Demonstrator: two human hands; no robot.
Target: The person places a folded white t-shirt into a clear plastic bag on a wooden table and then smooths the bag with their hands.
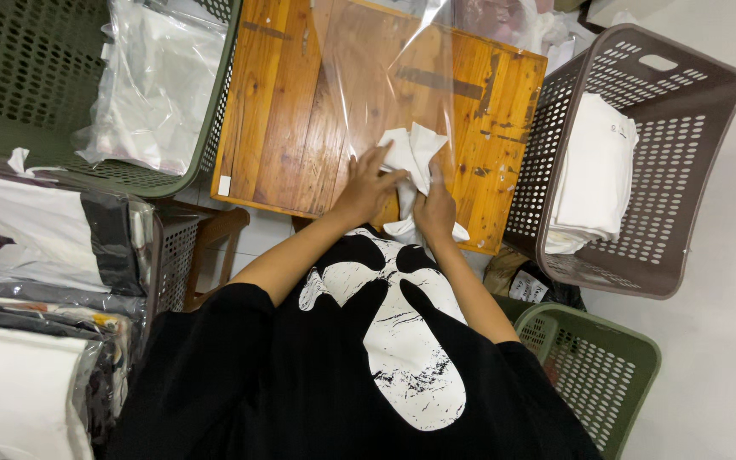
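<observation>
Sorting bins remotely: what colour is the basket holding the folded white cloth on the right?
Brown, with perforated walls: the basket shows best in the head view, right of the wooden table.
</observation>
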